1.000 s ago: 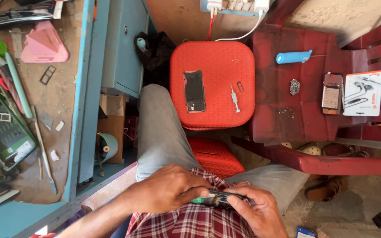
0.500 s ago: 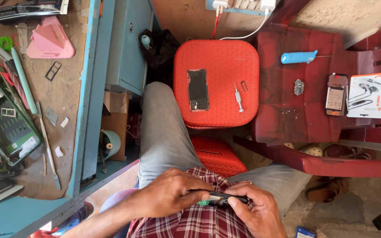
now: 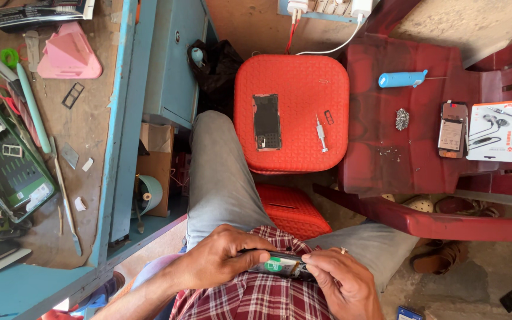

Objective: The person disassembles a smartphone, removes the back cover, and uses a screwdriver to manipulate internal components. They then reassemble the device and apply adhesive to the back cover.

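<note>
Low in the head view, my left hand (image 3: pixel 223 261) and my right hand (image 3: pixel 345 284) together grip a small opened phone body (image 3: pixel 281 264) over my lap, against a plaid shirt. My left fingers wrap its left end and my right thumb and fingers pinch its right end. Ahead on an orange stool (image 3: pixel 327 83) lie a dark phone panel (image 3: pixel 266 122), a small screwdriver (image 3: pixel 321 134) and a tiny card tray (image 3: pixel 328 117).
A dark red plastic chair (image 3: pixel 398 172) at right carries a blue tool (image 3: pixel 402 79), a crumpled foil bit (image 3: pixel 402 119), another phone (image 3: pixel 451 129) and an earphone package (image 3: pixel 495 130). A cluttered wooden bench (image 3: pixel 90 148) with a pink stand (image 3: pixel 69 54) lies left. Chargers hang above.
The view has shifted slightly, and my hands have stayed on the phone body, with the right fingers working along its right end.
</note>
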